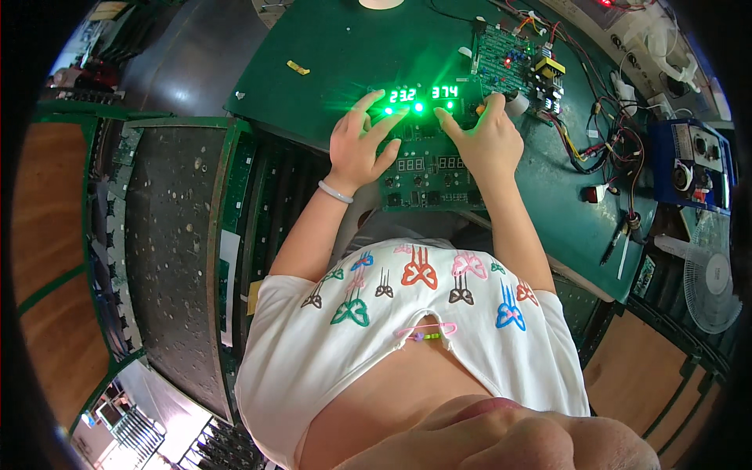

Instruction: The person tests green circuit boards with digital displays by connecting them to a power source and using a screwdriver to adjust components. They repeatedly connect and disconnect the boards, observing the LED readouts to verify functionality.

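Note:
On the green bench lies a green circuit board [417, 129], with two digit displays glowing bright green and several green lights below them. A lower section [423, 185] of green board carries unlit displays and small buttons, and extends toward my lap. My left hand [362, 145] is at the board's left side, its fingers spread and their tips at the lit part. My right hand [493, 142] is over the right side. Its thumb reaches in beside the right display, while the index finger stretches to the board's edge; the other fingers are partly hidden. Neither hand visibly holds anything.
A second circuit board [509, 66] with wires stands at the back right. Tangled cables [603, 141] run down the bench's right side, near a blue box [693, 164] and a white fan [711, 274]. A small yellow piece [298, 68] lies far left. Racks of boards stand left.

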The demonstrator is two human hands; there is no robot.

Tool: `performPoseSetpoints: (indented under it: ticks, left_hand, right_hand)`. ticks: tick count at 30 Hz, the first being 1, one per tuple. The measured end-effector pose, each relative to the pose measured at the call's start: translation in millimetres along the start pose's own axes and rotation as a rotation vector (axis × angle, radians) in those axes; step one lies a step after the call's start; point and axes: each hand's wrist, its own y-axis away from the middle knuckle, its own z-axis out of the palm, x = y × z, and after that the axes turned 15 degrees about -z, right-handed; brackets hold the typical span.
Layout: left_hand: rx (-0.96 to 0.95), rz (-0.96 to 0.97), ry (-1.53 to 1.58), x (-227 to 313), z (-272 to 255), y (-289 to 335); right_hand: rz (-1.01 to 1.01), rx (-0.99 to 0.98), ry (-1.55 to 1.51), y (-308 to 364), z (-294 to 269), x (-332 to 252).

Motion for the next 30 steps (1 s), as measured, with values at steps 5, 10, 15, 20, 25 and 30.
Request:
performPoseSetpoints:
  ticks: [5, 10, 15, 20, 25, 30]
  left_hand:
    - [-0.037, 0.0, -0.016, 0.2, -1.0, -0.5]
    - [-0.012, 0.018, 0.012, -1.5, -0.7, -0.3]
    - [0.063, -0.064, 0.129, -7.8, 3.0, 8.6]
    - [0.131, -0.004, 0.182, -14.4, 6.8, 8.0]
    - [0.119, -0.06, 0.252, -11.6, 10.6, 10.6]
    - [0.123, -0.06, 0.238, -8.6, 11.7, 10.6]
  right_hand:
    - [0.0, -0.068, -0.03, 2.2, -10.8, -1.2]
    - [-0.159, 0.06, -0.031, 13.8, -25.0, 18.8]
    - [-0.091, 0.19, -0.053, 30.7, -65.8, 71.5]
    - [0.093, 0.275, 0.15, 52.4, -127.3, 169.2]
    - [0.177, 0.371, 0.341, 67.9, -176.7, 233.4]
    - [0.284, 0.409, 0.36, 73.1, -200.7, 267.5]
